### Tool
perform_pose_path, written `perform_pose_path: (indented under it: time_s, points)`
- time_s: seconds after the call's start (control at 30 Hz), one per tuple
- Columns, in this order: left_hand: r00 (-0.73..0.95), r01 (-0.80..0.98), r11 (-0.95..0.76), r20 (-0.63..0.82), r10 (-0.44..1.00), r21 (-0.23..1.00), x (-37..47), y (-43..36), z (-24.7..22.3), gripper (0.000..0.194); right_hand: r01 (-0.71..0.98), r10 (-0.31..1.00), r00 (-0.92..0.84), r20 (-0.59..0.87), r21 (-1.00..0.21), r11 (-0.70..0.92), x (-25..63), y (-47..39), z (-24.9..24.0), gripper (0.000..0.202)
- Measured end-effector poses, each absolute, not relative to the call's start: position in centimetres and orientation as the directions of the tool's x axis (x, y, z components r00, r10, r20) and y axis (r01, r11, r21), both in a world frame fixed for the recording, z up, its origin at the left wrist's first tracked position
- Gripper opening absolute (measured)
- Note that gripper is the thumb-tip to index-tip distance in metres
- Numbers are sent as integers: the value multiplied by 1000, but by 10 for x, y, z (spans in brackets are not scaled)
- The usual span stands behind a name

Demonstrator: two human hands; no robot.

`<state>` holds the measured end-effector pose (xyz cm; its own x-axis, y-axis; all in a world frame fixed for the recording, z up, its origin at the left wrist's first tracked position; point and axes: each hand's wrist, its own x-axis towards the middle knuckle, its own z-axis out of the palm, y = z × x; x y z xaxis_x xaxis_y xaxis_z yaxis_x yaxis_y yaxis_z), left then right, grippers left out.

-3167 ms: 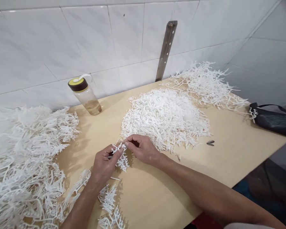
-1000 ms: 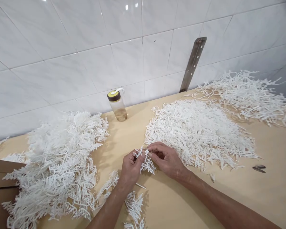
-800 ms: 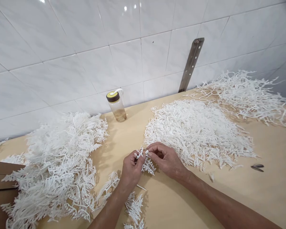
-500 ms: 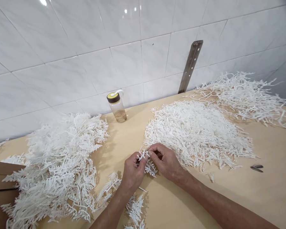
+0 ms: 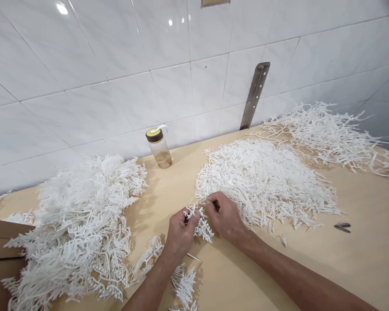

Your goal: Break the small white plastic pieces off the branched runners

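My left hand (image 5: 180,233) pinches a white branched plastic piece (image 5: 190,211) between thumb and fingers. Just right of it, my right hand (image 5: 225,216) is closed with thumb and forefinger together; whatever lies between the fingertips is too small or hidden to make out. A small heap of similar white pieces (image 5: 204,231) lies on the table below and between the hands. Beyond my right hand spreads a wide pile of short white pieces (image 5: 262,177). A thin pale stick (image 5: 193,257) pokes out beside my left wrist.
A tall heap of white branched pieces (image 5: 84,216) covers the left side, next to a brown box (image 5: 3,246). A bottle (image 5: 160,151) stands near the tiled wall. Longer white strands (image 5: 330,134) lie back right. Small dark snips (image 5: 342,227) rest at right; a metal strip (image 5: 254,96) leans on the wall.
My right hand has drawn a little away from the piece in my left hand, opening a gap. My left hand stays almost in place. The view has shifted slightly.
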<state>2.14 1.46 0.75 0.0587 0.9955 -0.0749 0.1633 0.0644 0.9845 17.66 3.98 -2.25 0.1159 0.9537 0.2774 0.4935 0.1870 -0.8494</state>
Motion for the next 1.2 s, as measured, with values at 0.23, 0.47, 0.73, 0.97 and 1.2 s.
perform_pose_path:
  time_s: [0.23, 0.47, 0.73, 0.97, 1.2]
  points:
    - [-66, 137, 11, -2, 998, 991, 22, 20, -10, 41, 214, 974, -48, 221, -950, 226, 180, 31, -12, 23]
    - [-20, 158, -21, 25, 999, 987, 22, 18, -15, 38, 247, 912, -130, 389, -878, 409, 177, 29, -13, 16]
    - [6, 209, -30, 29, 1000, 978, 23, 16, -11, 40, 290, 926, -113, 361, -879, 378, 179, 33, -17, 19]
    - [-11, 184, -2, 4, 1000, 983, 23, 17, -9, 38, 337, 922, -149, 357, -858, 387, 179, 33, -22, 15]
    - [6, 348, -66, 68, 998, 935, 27, 12, -8, 34, 422, 916, -148, 373, -814, 399, 179, 32, -20, 16]
